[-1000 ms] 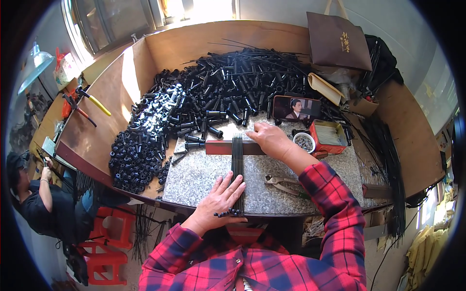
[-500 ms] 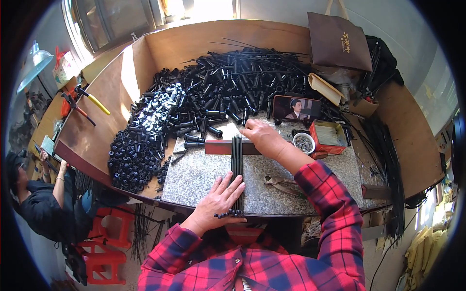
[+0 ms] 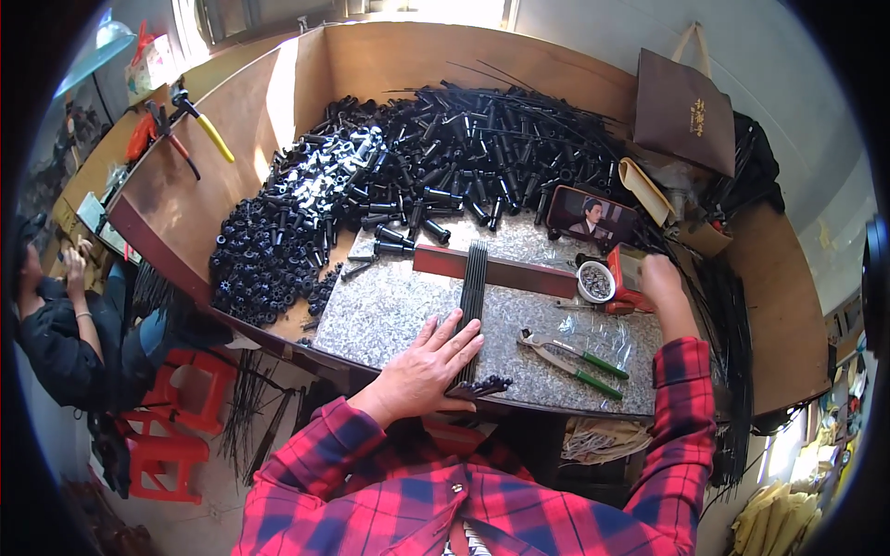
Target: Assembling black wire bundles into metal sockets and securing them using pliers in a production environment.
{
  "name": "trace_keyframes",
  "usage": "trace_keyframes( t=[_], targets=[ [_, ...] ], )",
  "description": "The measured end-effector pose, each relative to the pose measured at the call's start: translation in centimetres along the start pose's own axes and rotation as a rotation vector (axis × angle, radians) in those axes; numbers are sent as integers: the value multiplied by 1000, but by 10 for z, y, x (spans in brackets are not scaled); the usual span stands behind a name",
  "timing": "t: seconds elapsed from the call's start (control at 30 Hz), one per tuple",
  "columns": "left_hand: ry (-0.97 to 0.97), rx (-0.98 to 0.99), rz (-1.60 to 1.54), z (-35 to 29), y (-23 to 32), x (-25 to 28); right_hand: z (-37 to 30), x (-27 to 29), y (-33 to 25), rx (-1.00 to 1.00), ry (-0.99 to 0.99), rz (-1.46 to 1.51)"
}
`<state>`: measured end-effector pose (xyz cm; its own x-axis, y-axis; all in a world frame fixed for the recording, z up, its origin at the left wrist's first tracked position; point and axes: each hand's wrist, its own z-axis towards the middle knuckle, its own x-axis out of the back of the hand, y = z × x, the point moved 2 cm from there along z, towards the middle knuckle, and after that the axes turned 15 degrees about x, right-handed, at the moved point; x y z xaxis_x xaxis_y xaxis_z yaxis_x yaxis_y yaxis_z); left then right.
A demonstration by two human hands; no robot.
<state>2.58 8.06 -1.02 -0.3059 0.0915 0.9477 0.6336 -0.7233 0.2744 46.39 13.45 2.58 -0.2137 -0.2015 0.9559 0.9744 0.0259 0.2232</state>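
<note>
My left hand [image 3: 426, 364] lies flat with fingers stretched out, pressing beside and onto a row of thin black rods [image 3: 473, 287]. The rods lie side by side across a dark red bar [image 3: 524, 273], their dark knobbed ends toward me past the granite slab's near edge. At the right, my right hand [image 3: 660, 283] is over a red box [image 3: 627, 263]; its fingers are hidden behind the back of the hand. Close to it stands a small white cup [image 3: 595, 283] filled with tiny metal pieces. Pincers with green handles [image 3: 575, 363] lie on the granite slab [image 3: 371, 315].
A heap of black cylindrical parts [image 3: 464, 157] fills the back and left of the walled bench. A phone [image 3: 591, 220] playing a video leans behind the cup. Long black rods [image 3: 728, 361] hang off the right side. Another person [image 3: 69, 315] sits at the left.
My right hand has left the far ends of the rods and moved right to the red box. My left hand stays on the rods. The whole view has shifted.
</note>
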Motion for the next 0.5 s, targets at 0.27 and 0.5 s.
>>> trace_keyframes(
  t=[0.27,0.5],
  targets=[
    [36,-56,-495,-14,17,49,-6,-4,-7,48,-27,96],
    [-42,-168,-1088,-7,54,126,-29,44,-20,133,305,124]
  ],
)
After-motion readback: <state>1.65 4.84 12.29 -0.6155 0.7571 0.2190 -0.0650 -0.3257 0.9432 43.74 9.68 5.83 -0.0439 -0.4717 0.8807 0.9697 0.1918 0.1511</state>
